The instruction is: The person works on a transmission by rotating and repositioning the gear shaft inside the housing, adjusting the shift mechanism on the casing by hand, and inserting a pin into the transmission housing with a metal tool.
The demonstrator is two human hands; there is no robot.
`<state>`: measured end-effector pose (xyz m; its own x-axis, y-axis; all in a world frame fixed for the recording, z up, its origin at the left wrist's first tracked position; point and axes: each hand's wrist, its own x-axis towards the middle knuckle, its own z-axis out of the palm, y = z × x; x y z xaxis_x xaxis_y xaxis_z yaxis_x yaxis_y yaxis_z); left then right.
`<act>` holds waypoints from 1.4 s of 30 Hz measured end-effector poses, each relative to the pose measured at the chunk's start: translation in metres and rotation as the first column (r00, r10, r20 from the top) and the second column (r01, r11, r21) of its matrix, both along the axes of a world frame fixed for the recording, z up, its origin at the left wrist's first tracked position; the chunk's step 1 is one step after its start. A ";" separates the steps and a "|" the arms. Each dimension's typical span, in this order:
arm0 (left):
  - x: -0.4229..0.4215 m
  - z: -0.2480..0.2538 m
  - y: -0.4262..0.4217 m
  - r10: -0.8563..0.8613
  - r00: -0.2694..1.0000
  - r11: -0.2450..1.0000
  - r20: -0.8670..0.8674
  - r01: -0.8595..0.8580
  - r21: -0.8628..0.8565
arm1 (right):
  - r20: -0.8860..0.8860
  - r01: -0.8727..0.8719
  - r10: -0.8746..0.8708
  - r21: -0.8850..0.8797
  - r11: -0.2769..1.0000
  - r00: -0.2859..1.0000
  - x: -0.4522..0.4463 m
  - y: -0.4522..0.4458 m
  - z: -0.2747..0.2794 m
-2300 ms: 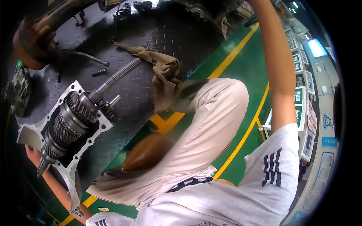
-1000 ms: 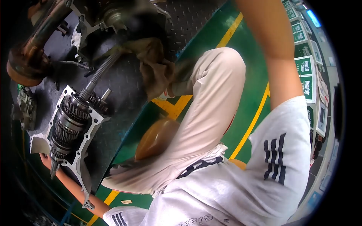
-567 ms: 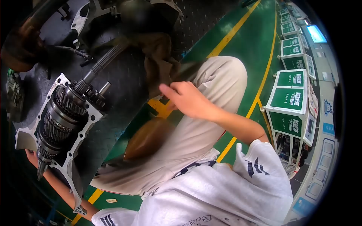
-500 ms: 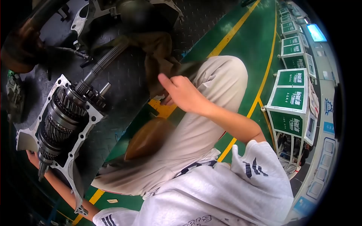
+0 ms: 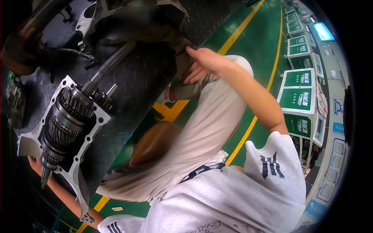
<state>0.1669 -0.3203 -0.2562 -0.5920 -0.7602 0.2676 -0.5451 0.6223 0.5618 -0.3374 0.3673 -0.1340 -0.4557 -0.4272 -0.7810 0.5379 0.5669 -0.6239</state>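
Observation:
My left hand (image 5: 35,165) is at the lower end of a metal gearbox housing (image 5: 77,157), against its edge; the housing hides most of its fingers. Inside the open housing lies a gear train (image 5: 64,126) of several toothed wheels, with a long splined shaft (image 5: 112,66) pointing up and right. My right hand (image 5: 204,64) is empty, thumb out and fingers apart. It is above my bent knee, beside a dark olive-brown shape (image 5: 184,54) that looks like cloth.
A larger metal casing (image 5: 89,23) lies on the dark textured surface (image 5: 120,108). A rounded brown object (image 5: 155,141) is near my legs. Yellow lines cross the green floor (image 5: 248,77). Green-and-white carts (image 5: 299,99) stand in a row at right.
My right hand has moved up and right, away from my lap, and its fingers show more clearly. My left hand stays at the housing. The view has shifted slightly.

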 end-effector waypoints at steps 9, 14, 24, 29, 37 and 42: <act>-0.001 -0.006 -0.008 0.009 1.000 0.998 -0.008 -0.009 0.067 | -0.224 -0.026 0.071 0.197 0.980 0.972 -0.030 0.012 0.031; -0.002 -0.005 -0.004 -0.054 0.996 0.992 -0.070 0.062 0.110 | -0.296 -0.035 0.084 0.166 0.986 0.952 -0.039 0.022 0.029; 0.002 -0.003 -0.004 -0.052 0.995 0.991 -0.087 0.062 0.121 | -0.356 -0.365 0.494 0.372 0.854 0.793 0.000 0.008 0.083; 0.026 -0.015 -0.029 -0.024 1.000 0.994 -0.019 0.026 0.104 | -0.641 -0.353 0.372 0.165 0.921 0.671 -0.040 0.056 0.082; 0.041 -0.007 -0.055 0.080 0.988 0.997 0.130 -0.082 0.011 | -0.911 -0.261 0.284 0.207 0.943 0.300 0.012 0.069 0.074; 0.054 -0.003 -0.066 0.117 0.976 0.993 0.184 -0.118 -0.004 | -0.869 -0.392 0.356 0.211 0.895 0.344 0.002 0.071 0.076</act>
